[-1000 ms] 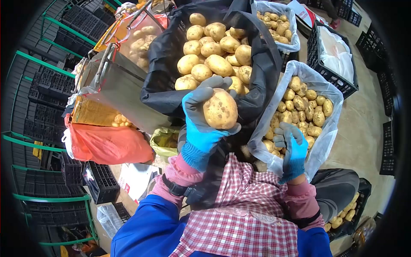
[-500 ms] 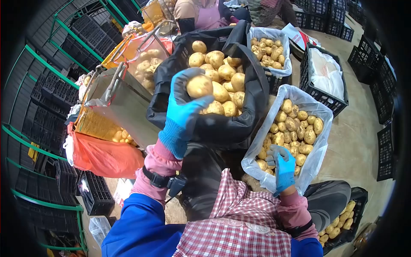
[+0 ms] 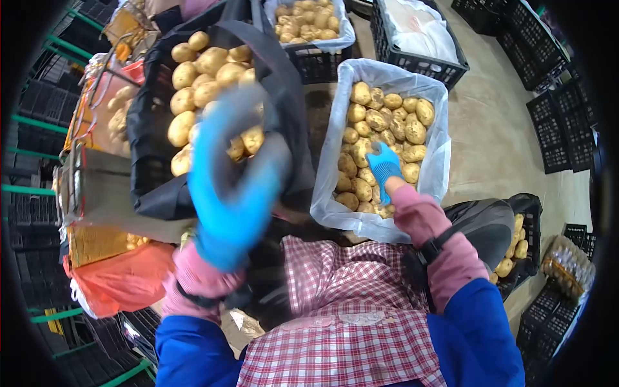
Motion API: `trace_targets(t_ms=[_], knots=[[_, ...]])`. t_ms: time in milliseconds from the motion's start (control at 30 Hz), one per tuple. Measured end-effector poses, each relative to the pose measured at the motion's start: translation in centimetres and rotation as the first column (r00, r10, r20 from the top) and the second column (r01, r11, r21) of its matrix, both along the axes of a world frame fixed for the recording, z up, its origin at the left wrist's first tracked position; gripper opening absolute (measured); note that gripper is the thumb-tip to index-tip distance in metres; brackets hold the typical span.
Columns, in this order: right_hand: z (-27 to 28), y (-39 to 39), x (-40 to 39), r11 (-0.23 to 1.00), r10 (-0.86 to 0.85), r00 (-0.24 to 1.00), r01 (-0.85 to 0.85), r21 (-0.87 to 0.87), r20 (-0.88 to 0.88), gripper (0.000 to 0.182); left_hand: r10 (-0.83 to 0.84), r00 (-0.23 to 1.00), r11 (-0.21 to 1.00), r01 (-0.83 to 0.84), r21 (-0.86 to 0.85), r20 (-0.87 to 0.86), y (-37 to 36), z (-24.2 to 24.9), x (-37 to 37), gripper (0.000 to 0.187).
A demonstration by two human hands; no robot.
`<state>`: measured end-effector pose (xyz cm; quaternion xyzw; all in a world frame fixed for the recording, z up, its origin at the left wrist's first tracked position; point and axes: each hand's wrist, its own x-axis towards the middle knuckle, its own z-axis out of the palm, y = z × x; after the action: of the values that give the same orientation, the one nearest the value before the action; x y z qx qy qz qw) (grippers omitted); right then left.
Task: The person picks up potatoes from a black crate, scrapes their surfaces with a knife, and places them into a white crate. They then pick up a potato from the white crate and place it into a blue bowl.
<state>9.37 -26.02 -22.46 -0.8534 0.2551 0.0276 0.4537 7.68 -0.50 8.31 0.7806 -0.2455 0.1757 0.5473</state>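
Observation:
My left hand (image 3: 235,174), in a blue glove with grey fingers, is smeared by motion over the black-lined crate (image 3: 293,122). Its thumb and fingers stand apart, and large pale potatoes (image 3: 180,129) show in the gap. My right hand (image 3: 385,164), gloved in blue, reaches down among smaller, dirtier potatoes (image 3: 412,132) in a crate with a clear plastic liner (image 3: 438,161). Its back faces up and its fingertips are hidden, so whether it grips a potato does not show.
Behind stand another lined crate of potatoes (image 3: 309,22) and a crate with white sacking (image 3: 419,32). At my right knee is a black crate of potatoes (image 3: 516,251). An orange-red bag (image 3: 122,277) hangs at left. Black crates (image 3: 564,129) line the right side.
The view has swung right. My left hand, which had a potato between thumb and fingers, now shows none there. My right hand has gone from palm-up near the crate's front edge to palm-down among the potatoes.

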Motion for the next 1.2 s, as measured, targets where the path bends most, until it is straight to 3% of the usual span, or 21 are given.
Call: trace_targets(t_ms=[33,67,200,267,367,467,500,533,567,600,667,733,767,833,933,1000,1033,1100,1200], knots=[[-0.9,-0.7,1.4,0.98,0.029,0.999,-0.031,-0.198,-0.015,0.051,-0.236,0.97,0.949,0.217,0.23,0.058,0.3,-0.3,-1.3,0.048],[-1.5,-1.5,3.2,0.92,0.059,0.998,-0.067,-0.387,-0.033,0.057,-0.313,0.945,0.92,0.277,0.276,0.098,-0.8,-1.6,-2.0,0.047],[-3.4,-3.4,12.8,0.828,0.145,0.986,-0.077,-0.556,0.079,0.074,-0.554,0.829,0.798,0.504,0.331,0.073,-3.8,-6.8,-2.8,0.041],[-4.4,-3.5,17.2,0.786,0.247,0.956,-0.1,-0.61,0.161,0.08,-0.567,0.811,0.767,0.583,0.267,-0.141,-3.4,-8.2,-2.6,0.042],[-4.9,-2.5,21.9,0.693,0.184,0.978,-0.202,-0.692,-0.101,0.068,-0.531,0.816,0.785,0.575,0.231,-0.229,-3.0,-9.1,-1.6,0.045],[-4.9,-4.2,22.0,0.735,0.303,0.953,-0.245,-0.633,-0.016,0.065,-0.478,0.824,0.805,0.55,0.225,-0.305,-2.9,-8.7,-1.5,0.047],[-8.6,-5.5,22.3,0.829,0.288,0.917,-0.094,-0.551,0.277,0.055,-0.478,0.827,0.814,0.544,0.204,-0.297,-2.8,-8.7,-1.5,0.047],[-5.4,-4.9,21.2,0.999,-0.011,0.955,0.02,-0.028,0.295,0.05,-0.478,0.831,0.823,0.537,0.183,-0.285,-2.8,-8.7,-1.6,0.047],[-2.1,-4.2,18.7,0.854,-0.273,0.95,0.168,0.493,0.15,0.047,-0.488,0.824,0.818,0.547,0.177,-0.289,-2.7,-8.6,-1.7,0.046],[1.6,-3.1,15.6,0.437,-0.42,0.901,0.304,0.847,-0.107,0.045,-0.494,0.816,0.82,0.552,0.15,-0.299,-2.7,-8.7,-1.9,0.045],[5.2,-1.4,10.1,0.267,-0.387,0.92,0.045,0.963,0.064,0.05,-0.464,0.823,0.808,0.545,0.223,-0.329,-2.7,-8.8,-2.0,0.038],[8.5,0.0,4.2,0.354,-0.353,0.907,-0.095,0.93,0.227,0.054,-0.399,0.877,0.886,0.444,0.135,-0.267,-3.4,-9.3,-2.0,0.042],[10.3,0.8,1.6,0.394,-0.326,0.894,-0.166,0.904,0.306,0.056,-0.323,0.898,0.925,0.367,0.102,-0.299,-3.9,-9.6,-2.2,0.044],[13.9,2.9,-2.9,0.492,-0.359,0.866,-0.141,0.859,0.348,0.062,-0.18,0.886,0.978,0.207,0.016,-0.428,-4.9,-10.1,-2.5,0.057],[19.0,6.1,-8.1,0.703,-0.345,0.824,-0.091,0.706,0.45,0.064,-0.077,0.974,0.987,0.104,0.122,-0.212,-5.9,-9.3,-3.6,0.07],[19.2,4.9,-11.5,0.779,-0.117,0.88,-0.205,0.592,0.46,0.064,-0.187,0.957,0.981,0.194,0.008,-0.223,-5.8,-10.2,-4.9,0.075],[19.7,5.5,-12.3,0.77,-0.195,0.89,-0.122,0.626,0.412,0.063,-0.244,0.944,0.97,0.239,-0.049,-0.221,-5.6,-10.6,-5.7,0.078],[20.4,5.4,-13.6,0.771,-0.17,0.88,-0.162,0.616,0.444,0.061,-0.298,0.915,0.95,0.255,-0.182,-0.272,-5.3,-10.8,-7.5,0.079],[22.1,6.2,-15.7,0.847,-0.075,0.77,-0.286,0.448,0.634,0.056,-0.35,0.908,0.912,0.275,-0.304,-0.229,-4.9,-11.2,-9.6,0.077]])
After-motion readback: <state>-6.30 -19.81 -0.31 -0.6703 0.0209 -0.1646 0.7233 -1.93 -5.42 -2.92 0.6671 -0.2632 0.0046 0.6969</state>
